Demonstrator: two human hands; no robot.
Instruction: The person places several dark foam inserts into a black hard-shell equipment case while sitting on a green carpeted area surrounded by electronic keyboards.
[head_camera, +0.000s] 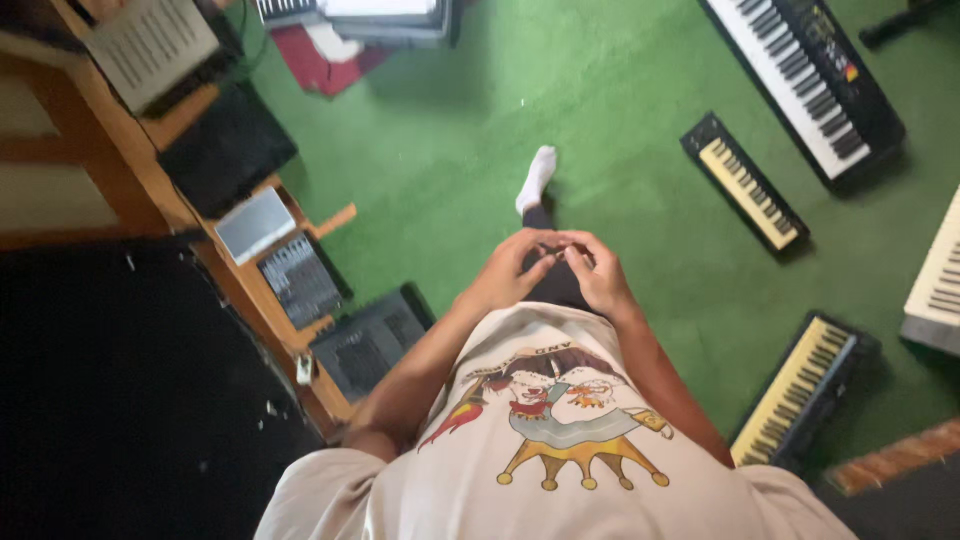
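Two hands meet at the centre of the head view, above a green carpet (620, 120). Working from the left edge: a wooden shelf unit (150, 170) runs diagonally and carries a grey ridged device (150, 45), a black box (225, 148), a small silver unit (255, 225), a mixer panel with rows of controls (300, 280) and a dark grey console (368, 340). A large black surface (110, 390) fills the lower left corner.

At centre, the left hand (512, 268) and the right hand (597, 275) are raised in front of the cream printed shirt (545, 440), fingertips touching each other. Both hands are partly curled, fingers bent inward toward the contact point. Whether anything small is pinched between the fingertips cannot be told; no held object is visible. Beyond the hands, a foot in a white sock (537, 178) rests on the carpet, with a dark trouser leg below it.

To the right, four keyboards lie on the carpet, well apart from the hands: a small black keyboard (745, 182), a long black keyboard (805, 85), a yellow-keyed keyboard (795, 390) and a white keyboard (935, 280) cut by the right edge.
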